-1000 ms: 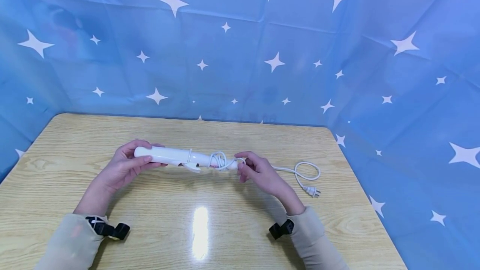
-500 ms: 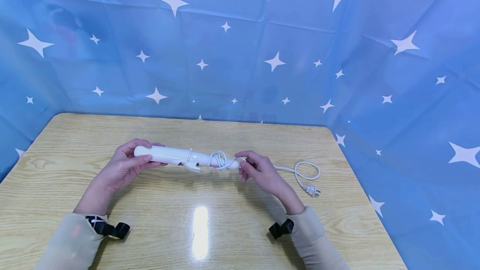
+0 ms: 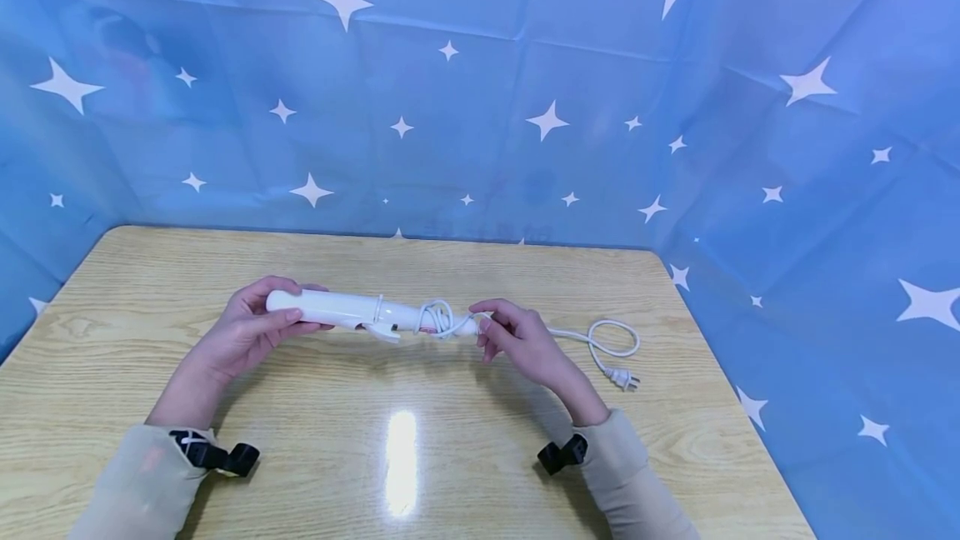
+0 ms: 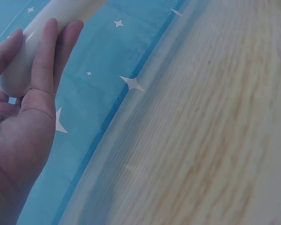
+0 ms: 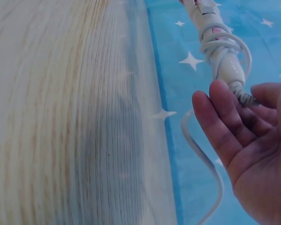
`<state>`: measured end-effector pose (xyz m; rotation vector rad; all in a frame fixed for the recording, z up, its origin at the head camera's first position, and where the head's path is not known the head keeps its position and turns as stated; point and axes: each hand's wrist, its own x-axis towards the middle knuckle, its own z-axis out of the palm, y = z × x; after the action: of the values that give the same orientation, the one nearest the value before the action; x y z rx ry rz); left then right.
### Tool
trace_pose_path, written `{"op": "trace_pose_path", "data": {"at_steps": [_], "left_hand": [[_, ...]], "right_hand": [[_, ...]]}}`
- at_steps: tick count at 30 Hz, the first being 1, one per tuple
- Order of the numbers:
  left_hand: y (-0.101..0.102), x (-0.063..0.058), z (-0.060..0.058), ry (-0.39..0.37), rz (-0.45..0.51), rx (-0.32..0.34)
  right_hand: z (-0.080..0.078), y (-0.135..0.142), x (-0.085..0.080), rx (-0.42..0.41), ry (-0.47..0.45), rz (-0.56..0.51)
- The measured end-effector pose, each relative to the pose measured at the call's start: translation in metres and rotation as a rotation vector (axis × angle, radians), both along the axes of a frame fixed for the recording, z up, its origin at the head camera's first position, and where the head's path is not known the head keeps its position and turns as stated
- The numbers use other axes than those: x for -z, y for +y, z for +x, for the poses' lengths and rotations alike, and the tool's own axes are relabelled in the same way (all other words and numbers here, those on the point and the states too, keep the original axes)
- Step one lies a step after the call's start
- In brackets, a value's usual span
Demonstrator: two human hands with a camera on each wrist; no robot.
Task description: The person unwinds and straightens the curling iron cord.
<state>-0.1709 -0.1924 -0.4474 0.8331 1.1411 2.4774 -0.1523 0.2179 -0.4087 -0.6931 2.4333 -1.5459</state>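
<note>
A white curling iron [image 3: 337,309] is held roughly level above the table, its thick barrel to the left and its clip lever [image 3: 383,332] facing down. My left hand [image 3: 251,323] grips the barrel's rounded end between thumb and fingers; the left wrist view shows the barrel [image 4: 30,51] in that grip. A white cord [image 3: 442,321] is wound loosely round the handle. At the handle's tail, my right hand [image 3: 521,344] pinches the cord's ribbed sleeve [image 5: 243,96] between thumb and fingers. Beyond that hand, the cord lies in a loop that ends in a two-pin plug [image 3: 622,378].
The wood-grain table [image 3: 337,457] has a bright light reflection near its front. Behind and to the right hangs a blue curtain [image 3: 465,157] with white stars. Each sleeve cuff carries a black wrist camera, one left [image 3: 225,458] and one right [image 3: 562,454].
Both hands and the curling iron stay practically where they were. The whole head view has shifted very slightly.
</note>
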Motion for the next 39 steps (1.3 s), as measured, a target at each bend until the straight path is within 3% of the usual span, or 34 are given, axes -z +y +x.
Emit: {"op": "trace_pose_path", "data": {"at_steps": [16,24,32,39], "left_hand": [[0.0006,-0.0008,-0.0011,-0.023,0.043,0.036],[0.0000,-0.0009,-0.0003,-0.012,0.045,0.043],[-0.0001,-0.0025,0.0011,-0.017,0.054,0.050],[-0.0007,-0.0028,0.0022,-0.020,0.044,0.059]], "right_hand": [[-0.0039,-0.0013,0.0007,0.059,0.121,0.029],[-0.0038,-0.0030,0.0006,0.018,0.017,-0.032],[-0.0057,-0.0009,0.0034,-0.029,-0.121,-0.197],[-0.0068,-0.0013,0.0056,-0.058,-0.160,-0.194]]}}
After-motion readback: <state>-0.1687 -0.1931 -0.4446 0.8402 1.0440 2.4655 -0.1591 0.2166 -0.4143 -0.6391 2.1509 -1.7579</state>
